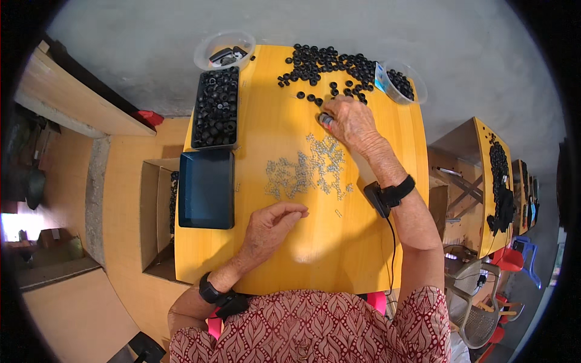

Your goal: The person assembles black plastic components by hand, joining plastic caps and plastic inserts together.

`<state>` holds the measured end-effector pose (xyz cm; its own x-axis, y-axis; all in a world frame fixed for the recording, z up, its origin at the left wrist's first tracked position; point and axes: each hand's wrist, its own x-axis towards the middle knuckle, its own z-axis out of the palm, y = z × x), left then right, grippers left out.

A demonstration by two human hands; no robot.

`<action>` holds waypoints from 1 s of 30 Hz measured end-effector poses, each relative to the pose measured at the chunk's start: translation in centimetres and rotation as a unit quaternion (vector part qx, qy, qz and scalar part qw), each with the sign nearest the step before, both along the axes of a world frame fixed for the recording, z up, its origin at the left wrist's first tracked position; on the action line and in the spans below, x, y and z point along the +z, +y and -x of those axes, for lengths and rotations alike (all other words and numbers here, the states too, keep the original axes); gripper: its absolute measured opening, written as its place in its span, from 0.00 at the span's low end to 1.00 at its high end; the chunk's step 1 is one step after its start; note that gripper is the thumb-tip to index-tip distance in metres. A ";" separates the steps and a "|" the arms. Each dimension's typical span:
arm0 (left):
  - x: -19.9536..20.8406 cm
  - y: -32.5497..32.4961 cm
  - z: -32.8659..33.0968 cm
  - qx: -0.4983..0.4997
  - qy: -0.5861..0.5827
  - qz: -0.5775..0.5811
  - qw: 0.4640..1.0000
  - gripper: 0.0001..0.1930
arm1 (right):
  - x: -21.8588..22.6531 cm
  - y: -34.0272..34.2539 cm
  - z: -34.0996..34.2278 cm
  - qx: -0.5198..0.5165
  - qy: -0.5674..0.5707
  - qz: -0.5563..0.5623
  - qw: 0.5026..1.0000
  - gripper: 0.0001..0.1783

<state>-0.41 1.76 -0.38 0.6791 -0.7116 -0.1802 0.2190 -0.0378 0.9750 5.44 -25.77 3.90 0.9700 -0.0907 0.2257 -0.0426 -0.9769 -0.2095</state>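
My left hand [272, 228] hovers low over the yellow table, thumb and fingertips pressed together; whatever sits between them is too small to make out. Just beyond it lies a loose spread of small silvery metal pieces [302, 169], like screws or pins. Farther up, my right hand [352, 124] is closed round a short dark cylinder [326, 120] with a reddish band. Its fingertips reach the near edge of many small round black knob-like pieces [330, 63], partly covering some. A single black piece [319, 101] lies beside that hand.
A dark bin [236, 109] full of black pieces and a dark blue tray [206, 190] line the table's left side. Clear round tubs stand at the far left [200, 57] and far right [422, 91] corners. A black cable [394, 254] trails from my right wrist.
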 end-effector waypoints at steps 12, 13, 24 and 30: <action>2.0 0.6 -2.0 0.057 0.227 0.133 0.963 0.15 | 4.2 8.1 6.8 0.235 -0.041 -0.199 0.950 0.10; 2.0 0.7 -2.0 0.063 0.287 0.179 0.939 0.16 | 3.8 9.2 7.8 0.235 -0.039 -0.200 0.950 0.10; 0.8 -1.8 -1.8 0.092 0.262 0.139 0.951 0.14 | 1.0 8.8 11.3 0.138 -0.163 -0.163 0.963 0.18; 0.6 -1.0 -1.8 0.059 0.228 0.113 0.965 0.11 | 2.0 8.1 19.2 0.221 0.092 -0.107 0.965 0.22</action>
<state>1.38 0.72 0.21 0.6445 -0.6905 -0.3283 0.6166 0.2155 0.7572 -13.72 -17.68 5.92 0.9463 0.3161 0.0674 0.3129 -0.8433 -0.4370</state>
